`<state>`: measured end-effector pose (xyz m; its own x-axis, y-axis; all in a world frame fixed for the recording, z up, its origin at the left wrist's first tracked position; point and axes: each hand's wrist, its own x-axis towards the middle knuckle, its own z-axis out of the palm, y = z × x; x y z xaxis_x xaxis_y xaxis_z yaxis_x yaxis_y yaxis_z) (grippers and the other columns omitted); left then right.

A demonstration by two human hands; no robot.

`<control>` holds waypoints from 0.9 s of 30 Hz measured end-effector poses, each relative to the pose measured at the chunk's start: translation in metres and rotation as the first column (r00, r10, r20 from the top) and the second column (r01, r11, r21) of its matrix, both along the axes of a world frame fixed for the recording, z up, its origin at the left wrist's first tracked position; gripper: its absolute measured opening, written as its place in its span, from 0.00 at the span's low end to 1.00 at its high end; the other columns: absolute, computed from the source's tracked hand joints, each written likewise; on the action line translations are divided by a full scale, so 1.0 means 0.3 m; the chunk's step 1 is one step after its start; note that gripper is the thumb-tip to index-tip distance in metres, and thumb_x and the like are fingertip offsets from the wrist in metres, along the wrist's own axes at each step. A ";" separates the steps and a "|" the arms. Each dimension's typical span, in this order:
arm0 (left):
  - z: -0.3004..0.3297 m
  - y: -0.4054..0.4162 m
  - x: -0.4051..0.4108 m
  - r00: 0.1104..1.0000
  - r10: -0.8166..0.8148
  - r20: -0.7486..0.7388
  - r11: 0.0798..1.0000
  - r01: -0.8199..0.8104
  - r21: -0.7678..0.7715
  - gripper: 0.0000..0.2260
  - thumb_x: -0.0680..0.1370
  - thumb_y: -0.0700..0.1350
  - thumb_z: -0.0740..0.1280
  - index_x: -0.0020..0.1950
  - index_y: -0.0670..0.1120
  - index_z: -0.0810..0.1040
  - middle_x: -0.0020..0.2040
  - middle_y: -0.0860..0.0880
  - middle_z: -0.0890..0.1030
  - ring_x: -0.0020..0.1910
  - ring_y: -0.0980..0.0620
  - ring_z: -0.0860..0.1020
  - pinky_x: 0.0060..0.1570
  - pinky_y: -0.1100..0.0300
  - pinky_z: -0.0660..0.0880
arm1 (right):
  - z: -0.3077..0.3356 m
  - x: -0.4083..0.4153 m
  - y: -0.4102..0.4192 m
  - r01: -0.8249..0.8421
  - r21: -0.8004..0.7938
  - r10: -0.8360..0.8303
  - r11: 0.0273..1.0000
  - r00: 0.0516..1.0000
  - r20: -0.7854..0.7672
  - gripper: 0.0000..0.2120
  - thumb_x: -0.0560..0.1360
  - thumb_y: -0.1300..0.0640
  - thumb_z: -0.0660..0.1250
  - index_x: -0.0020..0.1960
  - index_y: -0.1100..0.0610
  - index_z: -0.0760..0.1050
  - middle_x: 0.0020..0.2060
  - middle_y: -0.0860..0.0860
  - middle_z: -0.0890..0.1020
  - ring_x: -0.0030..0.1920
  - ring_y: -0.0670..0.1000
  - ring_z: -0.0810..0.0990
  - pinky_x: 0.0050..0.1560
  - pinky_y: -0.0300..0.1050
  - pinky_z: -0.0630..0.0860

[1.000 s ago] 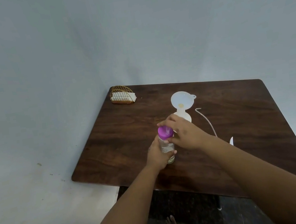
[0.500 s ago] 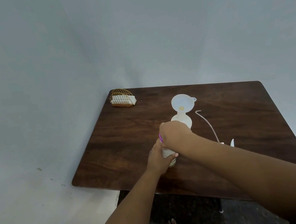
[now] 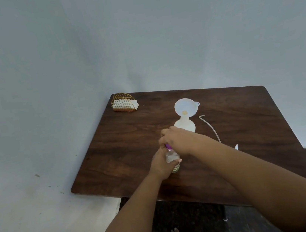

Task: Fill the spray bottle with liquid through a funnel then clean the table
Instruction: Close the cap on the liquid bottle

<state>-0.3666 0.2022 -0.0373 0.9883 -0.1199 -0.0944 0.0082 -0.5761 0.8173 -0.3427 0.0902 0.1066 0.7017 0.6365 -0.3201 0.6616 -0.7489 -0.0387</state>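
Spray bottle, pale and squat with the white funnel seated in its neck, stands on the desk just beyond the right hand and touches neither hand. The left hand is wrapped round a small clear bottle standing on the desk, thumb across its front; the right hand's grip is curled down over that bottle's purple cap, only a sliver of which shows below the fingers. The likeliest trouble, as I judge it, is a spill: if the cap gives suddenly under the twist, the small bottle could jerk in the left grip and slop liquid over the desk. The right wrist also sits close to the spray bottle, so a careless swing away from the cap could knock it over, top-heavy as it looks with the funnel in it. Later, pouring too fast could overflow the funnel. To the right of the right forearm lie a thin white tube and a small white piece, probably the sprayer's parts, which a sleeve could sweep off. Far beyond the left grip, a gold wire holder of napkins sits in the corner. No brand, label or writing can be read on anything; the clear bottle is mostly covered.
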 end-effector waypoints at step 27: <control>-0.011 0.002 0.012 0.998 0.030 -0.049 0.994 -0.035 -0.104 0.28 0.70 0.43 0.76 0.68 0.48 0.70 0.57 0.52 0.79 0.59 0.52 0.77 0.56 0.63 0.70 | 0.051 -0.006 -0.018 0.216 0.006 -0.216 0.976 0.976 0.025 0.21 0.76 0.50 0.65 0.65 0.58 0.67 0.54 0.56 0.76 0.45 0.51 0.72 0.43 0.43 0.69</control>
<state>-0.3631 0.2027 -0.0405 0.9866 -0.0991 -0.1296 0.0657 -0.4861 0.8714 -0.3444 0.0849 0.1221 0.8307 0.4700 -0.2983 0.4849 -0.8741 -0.0268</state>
